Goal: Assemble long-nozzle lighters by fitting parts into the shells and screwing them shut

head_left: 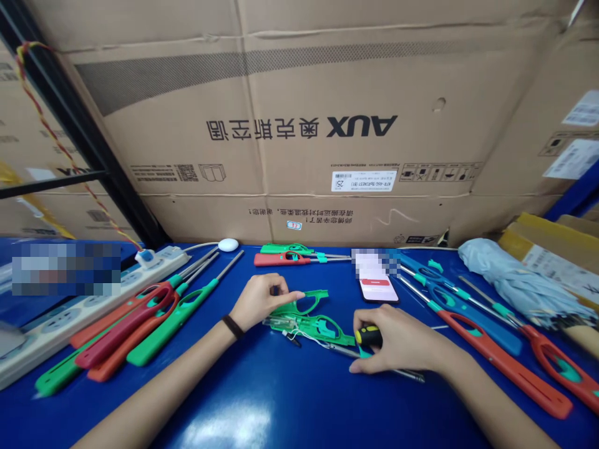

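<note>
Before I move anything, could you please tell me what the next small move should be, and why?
I would probably set down the yellow-and-black tool from the right hand: the green casing lies open, a white wire loops past its near edge, and the left hand holds the upper green piece, so freed fingers might help.

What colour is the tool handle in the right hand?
Black and yellow tool handle; head view.

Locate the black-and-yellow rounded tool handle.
In the head view, right of centre: the black-and-yellow handle is in the person's right hand, beside the right end of the opened green plastic casing.
</note>
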`<control>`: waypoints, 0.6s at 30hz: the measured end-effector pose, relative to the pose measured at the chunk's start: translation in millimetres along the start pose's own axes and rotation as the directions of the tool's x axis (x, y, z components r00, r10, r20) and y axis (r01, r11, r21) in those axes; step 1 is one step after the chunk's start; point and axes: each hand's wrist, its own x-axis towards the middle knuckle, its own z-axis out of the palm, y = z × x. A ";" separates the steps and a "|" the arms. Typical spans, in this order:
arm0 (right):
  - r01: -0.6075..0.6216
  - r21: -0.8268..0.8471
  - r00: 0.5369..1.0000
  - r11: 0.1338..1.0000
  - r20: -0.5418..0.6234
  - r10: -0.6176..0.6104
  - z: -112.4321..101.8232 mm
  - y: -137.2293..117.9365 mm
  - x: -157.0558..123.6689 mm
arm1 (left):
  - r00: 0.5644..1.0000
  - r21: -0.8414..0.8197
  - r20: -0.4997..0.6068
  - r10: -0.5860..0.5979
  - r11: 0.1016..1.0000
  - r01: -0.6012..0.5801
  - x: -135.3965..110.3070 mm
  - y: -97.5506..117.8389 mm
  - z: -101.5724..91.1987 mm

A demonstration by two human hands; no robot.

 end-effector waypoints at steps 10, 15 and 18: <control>0.141 0.074 0.988 0.987 -0.071 -0.136 14.6 -7.9 3.5 | 0.997 0.120 -0.071 -0.027 0.992 0.036 4.0 -21.2 -0.5; 0.179 0.087 0.983 0.980 -0.056 -0.175 19.8 -13.8 2.2 | 0.996 0.233 -0.073 0.055 0.972 -0.037 3.7 -18.6 -5.4; 0.190 0.093 0.981 0.977 -0.045 -0.186 20.6 -17.5 -0.1 | 0.991 0.250 -0.039 0.131 0.961 -0.117 -0.3 -6.5 -14.8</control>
